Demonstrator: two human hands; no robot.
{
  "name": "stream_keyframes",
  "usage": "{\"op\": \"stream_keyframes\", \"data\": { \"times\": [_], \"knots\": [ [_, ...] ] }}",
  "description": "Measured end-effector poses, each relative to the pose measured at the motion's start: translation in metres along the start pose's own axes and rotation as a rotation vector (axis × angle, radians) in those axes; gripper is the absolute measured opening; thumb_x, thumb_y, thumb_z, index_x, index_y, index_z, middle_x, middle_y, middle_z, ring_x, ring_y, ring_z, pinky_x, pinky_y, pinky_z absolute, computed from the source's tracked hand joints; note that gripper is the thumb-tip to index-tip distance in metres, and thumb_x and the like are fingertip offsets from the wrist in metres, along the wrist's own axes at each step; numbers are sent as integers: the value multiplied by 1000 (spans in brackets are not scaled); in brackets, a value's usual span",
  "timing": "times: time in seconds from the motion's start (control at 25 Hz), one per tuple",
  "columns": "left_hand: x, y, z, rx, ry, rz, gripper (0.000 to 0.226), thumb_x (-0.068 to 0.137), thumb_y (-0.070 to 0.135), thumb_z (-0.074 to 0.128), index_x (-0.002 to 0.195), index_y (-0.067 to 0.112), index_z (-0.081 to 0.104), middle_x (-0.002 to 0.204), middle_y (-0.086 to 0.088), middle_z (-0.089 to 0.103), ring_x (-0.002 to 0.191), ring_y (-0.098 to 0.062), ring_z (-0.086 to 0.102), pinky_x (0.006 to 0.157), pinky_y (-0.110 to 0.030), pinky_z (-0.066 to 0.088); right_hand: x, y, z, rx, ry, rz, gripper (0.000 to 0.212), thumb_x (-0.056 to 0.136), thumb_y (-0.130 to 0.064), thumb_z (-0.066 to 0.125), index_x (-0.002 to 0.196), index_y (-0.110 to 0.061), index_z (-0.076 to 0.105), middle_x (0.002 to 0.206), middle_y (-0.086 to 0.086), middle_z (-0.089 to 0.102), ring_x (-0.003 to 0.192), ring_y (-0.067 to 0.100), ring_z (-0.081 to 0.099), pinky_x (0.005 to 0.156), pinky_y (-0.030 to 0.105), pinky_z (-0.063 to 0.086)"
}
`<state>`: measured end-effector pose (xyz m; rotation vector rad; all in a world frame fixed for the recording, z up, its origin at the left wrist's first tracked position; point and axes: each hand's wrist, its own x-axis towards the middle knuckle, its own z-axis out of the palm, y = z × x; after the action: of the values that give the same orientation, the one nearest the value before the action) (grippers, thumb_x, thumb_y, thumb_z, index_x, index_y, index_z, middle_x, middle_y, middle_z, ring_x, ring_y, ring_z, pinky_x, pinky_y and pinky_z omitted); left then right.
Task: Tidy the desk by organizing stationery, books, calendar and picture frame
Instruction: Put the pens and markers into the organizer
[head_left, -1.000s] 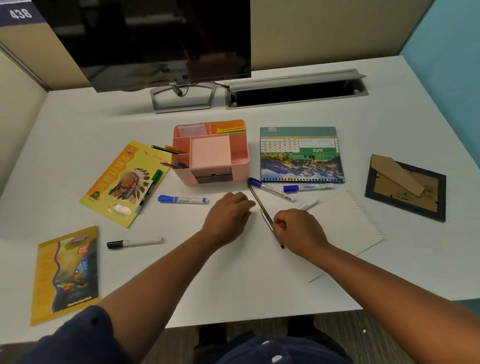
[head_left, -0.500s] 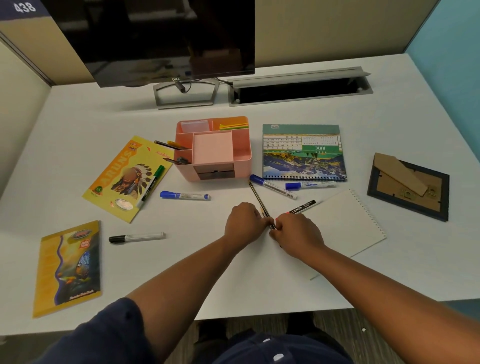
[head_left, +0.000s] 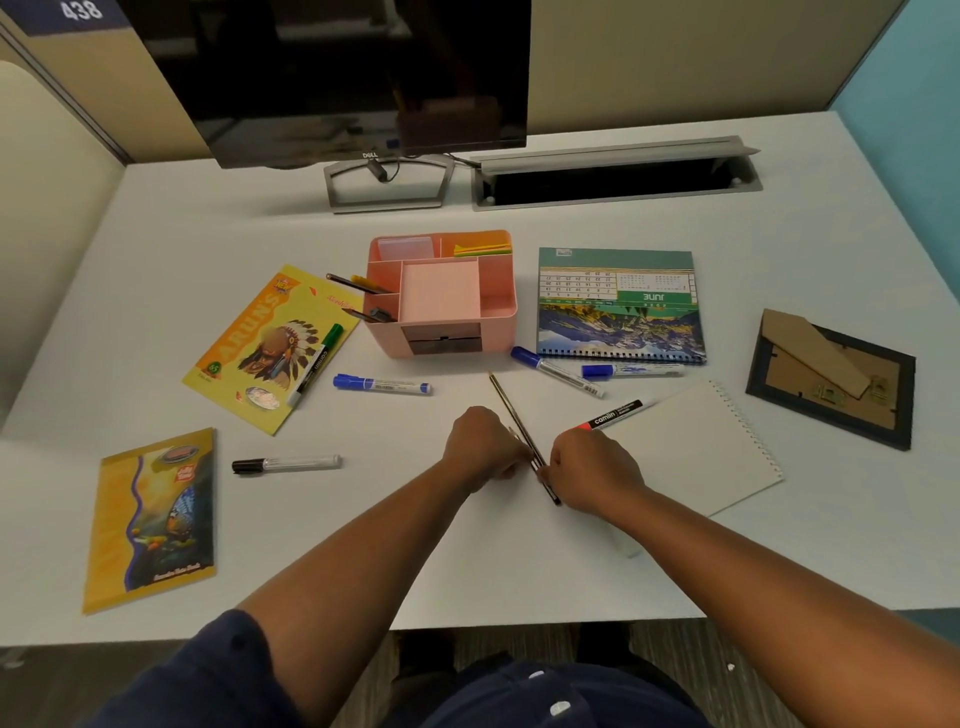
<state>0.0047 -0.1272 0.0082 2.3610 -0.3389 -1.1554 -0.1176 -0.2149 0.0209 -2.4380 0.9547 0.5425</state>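
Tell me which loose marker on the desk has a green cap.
The green-capped marker lying on the yellow book, left of the pink organizer. The other loose markers have blue, black or red caps.

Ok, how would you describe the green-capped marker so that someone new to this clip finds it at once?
Start at the pink desk organizer in the middle of the desk and look left to the yellow book with the feathered-headdress picture. The green-capped marker lies diagonally on that book's right edge. It is the only marker with a green cap; the others nearby have blue, black or red caps and lie on the bare desk.
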Motion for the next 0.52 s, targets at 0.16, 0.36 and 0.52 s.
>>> {"op": "stream_keyframes", "data": {
  "times": [0.16,0.36,0.52],
  "knots": [
    [0,-5,-5,106,24,-12,30,70,26,82,82,7,63,79,-10,71,74,-23,73,71,-37,63,-1,-1,-6,-73,-49,-4,19,90,-36,67,88,-18,62,79,0,59,72,21,59,63,28,45],
    [0,-18,-19,350,147,54,35,77,43,76,86,14,61,79,-1,63,71,-15,60,59,-27,44,0,-15,-4,-153,113,-107,26,96,-43,58,95,-17,62,84,2,63,75,21,59,64,31,50],
    [-1,-23,-25,307,190,65,32,80,42,74,76,14,59,68,0,57,61,-12,54,56,-25,40,10,-30,-3,-92,47,-73,19,95,-33,60,91,-14,63,82,3,64,69,19,57,60,29,44]
  ]
}}
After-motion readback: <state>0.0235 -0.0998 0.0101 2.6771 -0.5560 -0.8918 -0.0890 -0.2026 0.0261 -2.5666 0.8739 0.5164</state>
